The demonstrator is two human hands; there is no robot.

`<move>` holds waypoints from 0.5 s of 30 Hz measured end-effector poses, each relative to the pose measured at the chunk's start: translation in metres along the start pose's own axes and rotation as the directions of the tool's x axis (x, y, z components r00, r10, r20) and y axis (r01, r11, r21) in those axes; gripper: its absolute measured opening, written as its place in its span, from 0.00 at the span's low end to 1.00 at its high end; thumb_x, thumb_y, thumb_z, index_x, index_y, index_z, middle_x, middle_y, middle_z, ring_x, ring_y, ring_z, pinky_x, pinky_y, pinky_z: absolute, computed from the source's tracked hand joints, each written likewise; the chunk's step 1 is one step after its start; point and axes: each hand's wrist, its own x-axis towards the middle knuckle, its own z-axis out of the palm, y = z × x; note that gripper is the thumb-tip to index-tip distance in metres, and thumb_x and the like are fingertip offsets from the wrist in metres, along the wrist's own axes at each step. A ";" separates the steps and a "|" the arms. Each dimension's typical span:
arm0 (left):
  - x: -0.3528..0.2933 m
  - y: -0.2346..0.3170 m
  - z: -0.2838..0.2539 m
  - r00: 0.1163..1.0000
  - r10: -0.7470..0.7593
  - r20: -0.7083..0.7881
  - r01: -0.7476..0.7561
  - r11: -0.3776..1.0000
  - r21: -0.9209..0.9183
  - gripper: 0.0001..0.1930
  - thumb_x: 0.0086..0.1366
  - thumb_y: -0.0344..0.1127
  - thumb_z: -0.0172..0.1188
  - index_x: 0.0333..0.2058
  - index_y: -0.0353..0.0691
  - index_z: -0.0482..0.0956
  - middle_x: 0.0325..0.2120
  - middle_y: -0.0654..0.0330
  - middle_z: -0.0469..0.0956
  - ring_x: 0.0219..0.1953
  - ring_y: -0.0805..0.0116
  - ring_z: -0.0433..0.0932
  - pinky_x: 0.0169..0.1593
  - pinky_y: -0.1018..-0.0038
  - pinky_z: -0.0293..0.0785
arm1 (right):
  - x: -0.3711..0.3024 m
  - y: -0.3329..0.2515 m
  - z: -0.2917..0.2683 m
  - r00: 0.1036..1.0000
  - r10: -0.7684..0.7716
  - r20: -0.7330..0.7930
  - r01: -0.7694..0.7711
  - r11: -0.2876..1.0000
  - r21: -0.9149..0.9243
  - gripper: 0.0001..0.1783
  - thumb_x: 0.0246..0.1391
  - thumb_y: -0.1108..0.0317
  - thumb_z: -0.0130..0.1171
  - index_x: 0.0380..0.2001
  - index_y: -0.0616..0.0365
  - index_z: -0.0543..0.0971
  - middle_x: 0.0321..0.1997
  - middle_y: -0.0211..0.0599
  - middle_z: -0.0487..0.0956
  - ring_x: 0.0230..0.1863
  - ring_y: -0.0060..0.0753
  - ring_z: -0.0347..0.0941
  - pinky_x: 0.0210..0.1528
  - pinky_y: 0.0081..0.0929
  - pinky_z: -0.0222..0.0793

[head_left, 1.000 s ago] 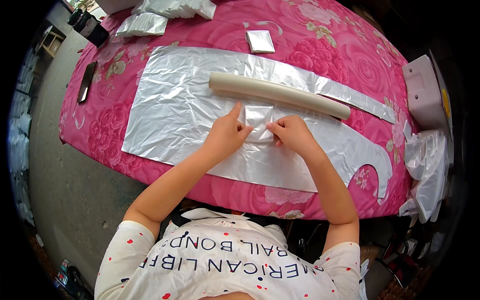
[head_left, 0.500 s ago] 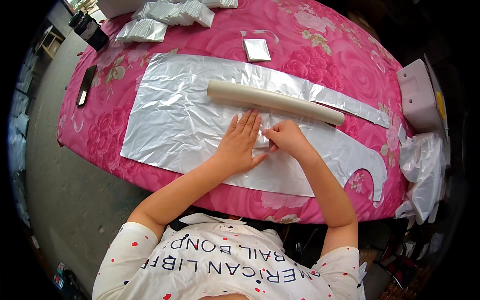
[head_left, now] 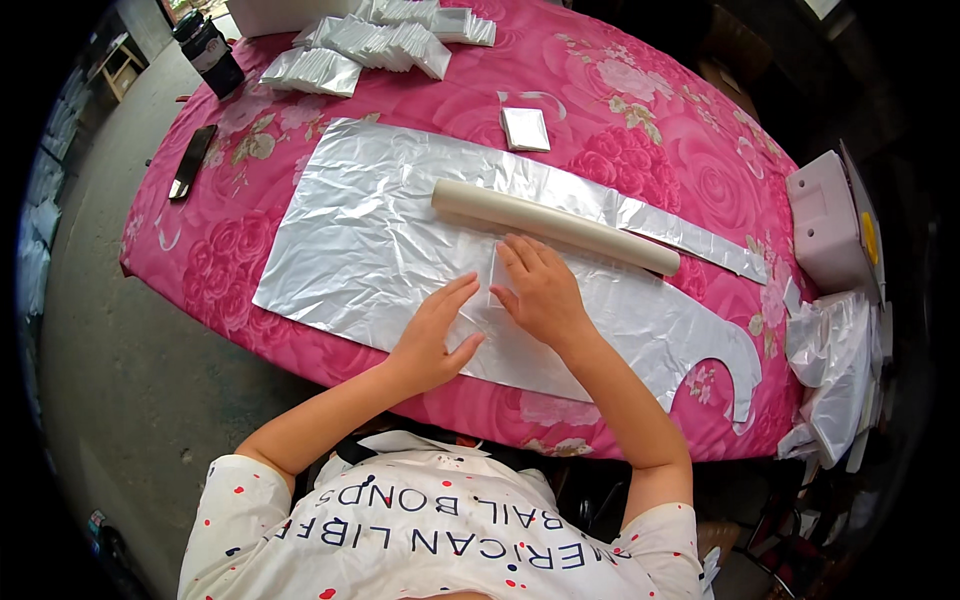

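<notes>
A pink flowery tablecloth is spread out wide. A big, shiny silver sheet lies on it. Far to the left is a pile of silver packets. A long cream roll rests across the sheet. The left hand and the right hand are apart from each other. The left one is spread and holds nothing. The right one, also spread, covers most of a small folded square on the near side of the roll.
</notes>
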 end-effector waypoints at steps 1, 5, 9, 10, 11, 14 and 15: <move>-0.018 -0.004 -0.005 0.974 -0.197 0.110 0.221 0.934 -0.282 0.24 0.60 0.37 0.56 0.53 0.30 0.66 0.50 0.46 0.68 0.52 0.59 0.68 0.55 0.67 0.64 | 0.001 0.002 0.010 0.999 -0.042 -0.026 0.042 0.999 -0.014 0.28 0.45 0.59 0.61 0.48 0.63 0.71 0.50 0.48 0.70 0.52 0.47 0.64 0.56 0.38 0.58; -0.091 -0.002 -0.049 0.602 -0.590 0.538 0.795 0.373 -0.479 0.16 0.66 0.37 0.50 0.43 0.29 0.75 0.39 0.52 0.78 0.39 0.68 0.78 0.43 0.77 0.74 | -0.003 -0.034 0.038 0.987 0.126 0.103 -0.132 0.990 0.052 0.35 0.54 0.49 0.50 0.58 0.61 0.62 0.64 0.54 0.55 0.66 0.52 0.48 0.66 0.47 0.40; -0.145 0.000 -0.051 0.374 -0.742 0.557 0.793 -0.055 -0.606 0.18 0.67 0.38 0.48 0.47 0.28 0.71 0.41 0.51 0.77 0.40 0.69 0.77 0.43 0.76 0.74 | -0.018 -0.114 0.052 0.953 0.056 0.297 -0.156 0.933 0.325 0.39 0.58 0.43 0.38 0.63 0.61 0.51 0.69 0.53 0.43 0.70 0.51 0.35 0.67 0.46 0.30; -0.156 -0.002 -0.047 0.401 -0.745 0.533 0.730 -0.092 -0.678 0.17 0.67 0.37 0.48 0.47 0.29 0.71 0.41 0.51 0.77 0.39 0.69 0.77 0.43 0.76 0.74 | -0.024 -0.133 0.057 0.955 0.003 0.297 -0.124 0.913 0.390 0.40 0.58 0.42 0.38 0.63 0.62 0.51 0.69 0.53 0.43 0.70 0.51 0.35 0.67 0.47 0.29; -0.167 -0.009 -0.040 0.426 -0.750 0.506 0.657 -0.129 -0.743 0.17 0.66 0.37 0.47 0.47 0.29 0.71 0.40 0.51 0.77 0.39 0.69 0.77 0.43 0.76 0.74 | -0.027 -0.150 0.058 0.940 -0.059 0.337 -0.111 0.880 0.461 0.40 0.58 0.43 0.39 0.63 0.62 0.50 0.69 0.54 0.43 0.70 0.52 0.34 0.68 0.46 0.28; -0.169 -0.011 -0.036 0.394 -0.809 0.436 0.623 -0.114 -0.774 0.15 0.65 0.35 0.49 0.45 0.29 0.71 0.38 0.52 0.77 0.38 0.69 0.77 0.42 0.75 0.74 | -0.032 -0.178 0.052 0.884 -0.215 0.416 -0.062 0.827 0.558 0.37 0.57 0.46 0.43 0.62 0.60 0.55 0.68 0.54 0.46 0.70 0.52 0.35 0.67 0.52 0.25; -0.164 -0.008 -0.037 0.369 -0.833 0.413 0.644 -0.091 -0.760 0.14 0.65 0.34 0.49 0.44 0.29 0.72 0.38 0.52 0.77 0.37 0.68 0.77 0.41 0.75 0.74 | -0.031 -0.180 0.049 0.841 -0.271 0.469 -0.037 0.835 0.549 0.37 0.56 0.47 0.44 0.62 0.59 0.56 0.68 0.54 0.46 0.70 0.52 0.35 0.66 0.53 0.25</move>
